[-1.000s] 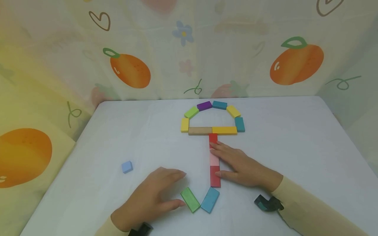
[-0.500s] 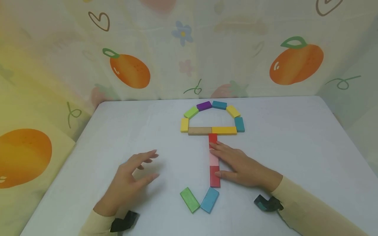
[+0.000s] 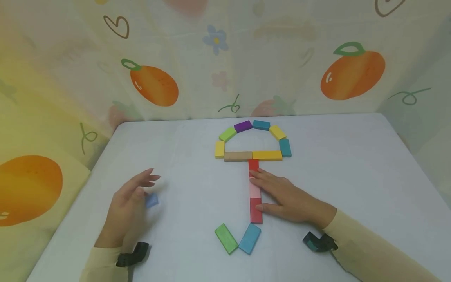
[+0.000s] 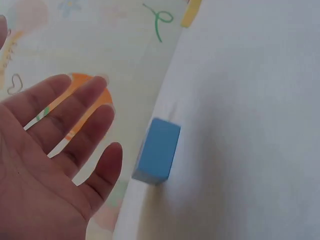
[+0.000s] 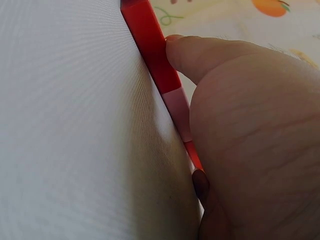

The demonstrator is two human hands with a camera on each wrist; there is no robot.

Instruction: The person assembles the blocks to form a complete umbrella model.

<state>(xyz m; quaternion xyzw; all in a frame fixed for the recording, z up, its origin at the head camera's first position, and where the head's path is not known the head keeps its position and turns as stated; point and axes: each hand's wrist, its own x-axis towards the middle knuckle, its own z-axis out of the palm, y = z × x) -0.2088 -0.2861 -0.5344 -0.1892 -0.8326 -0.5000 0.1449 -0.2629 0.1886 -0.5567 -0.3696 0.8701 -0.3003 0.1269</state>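
Observation:
In the head view, my left hand is beside a small blue block on the left of the table. The left wrist view has that block standing just off the extended fingers, apart from them. My right hand rests with fingers spread on a straight column: a red block, a pink block and another red block. Its thumb touches the nearer red block in the right wrist view. A green block and a blue block form a V below the column.
Above the column lie a tan block and an orange-yellow block, end to end. Several coloured blocks, among them a purple block, curve in an arch over them. A patterned curtain hangs behind the white table.
My left hand has moved left, away from the green block and over to the small blue block. The right hand stays on the column, and the blocks keep their places.

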